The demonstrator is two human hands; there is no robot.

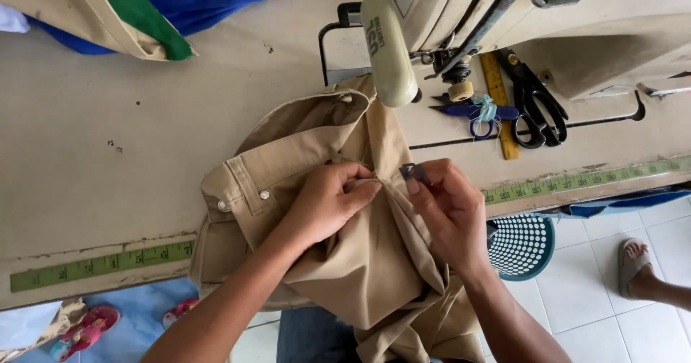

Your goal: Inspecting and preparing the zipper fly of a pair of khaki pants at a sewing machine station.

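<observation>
Khaki trousers point(360, 262) lie bunched on the counter point(144, 161) edge in front of the sewing machine point(446, 10), spilling down toward the person's lap. Left hand point(327, 201) is curled closed, pinching a fold of the fabric near the waistband. Right hand point(450, 208) has its fingertips closed on a small dark blade point(412, 171), held just beside the fold. Black scissors point(533, 104) and a blue thread snipper point(475, 111) rest behind, well apart from both hands
</observation>
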